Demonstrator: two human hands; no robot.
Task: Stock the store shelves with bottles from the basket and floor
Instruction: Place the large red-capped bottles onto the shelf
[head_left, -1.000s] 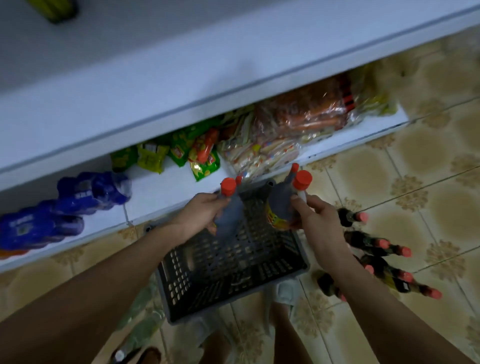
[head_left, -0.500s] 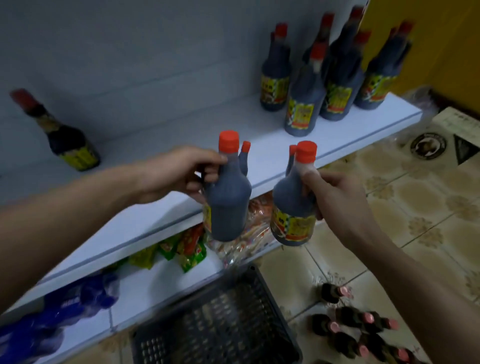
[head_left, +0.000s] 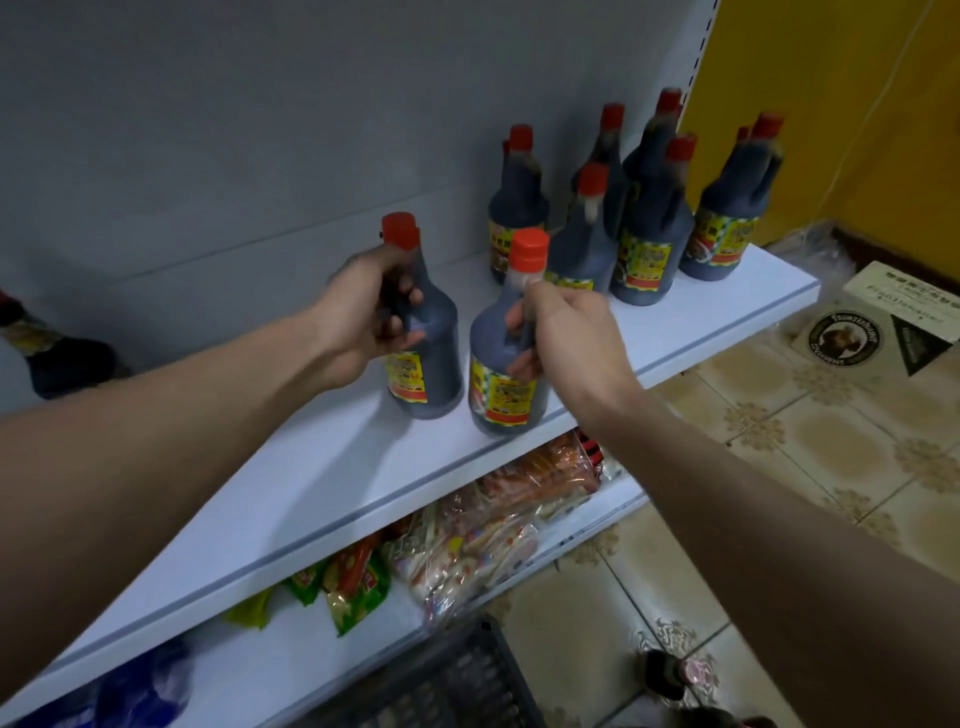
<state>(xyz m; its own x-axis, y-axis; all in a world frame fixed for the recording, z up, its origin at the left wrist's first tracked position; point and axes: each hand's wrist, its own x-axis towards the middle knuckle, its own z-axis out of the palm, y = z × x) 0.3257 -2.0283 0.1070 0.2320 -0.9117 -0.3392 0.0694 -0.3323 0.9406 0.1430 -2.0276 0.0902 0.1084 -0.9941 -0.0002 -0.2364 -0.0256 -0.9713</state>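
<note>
Setting two dark sauce bottles onto the white shelf (head_left: 363, 467), one per hand. Left hand (head_left: 363, 312) is wrapped around the neck and handle of the left bottle (head_left: 431, 358), fingers closed on it. Right hand (head_left: 566, 332) is clamped the same way on the right bottle (head_left: 506, 384), thumb up near the orange cap.

Both bottles stand upright, long axes vertical, bases at or just on the shelf surface; contact looks made, but I cannot tell for sure. They sit side by side, nearly touching, close to the shelf's front edge. The right bottle is the nearer to that edge.

Key relation: the stocked cluster of bottles (head_left: 644, 234) stands farther back and to the right, toward the shelf's right end. Open shelf lies between the held pair and the cluster. Right hand is the nearer to the cluster; the left has bare shelf behind and to its left.

Judgement: next comes a release, perhaps after a slide back and right. Risk is the right bottle tipping off the front lip.

Basket (head_left: 441, 686) and another bottle on the floor (head_left: 670, 675) lie below.
</note>
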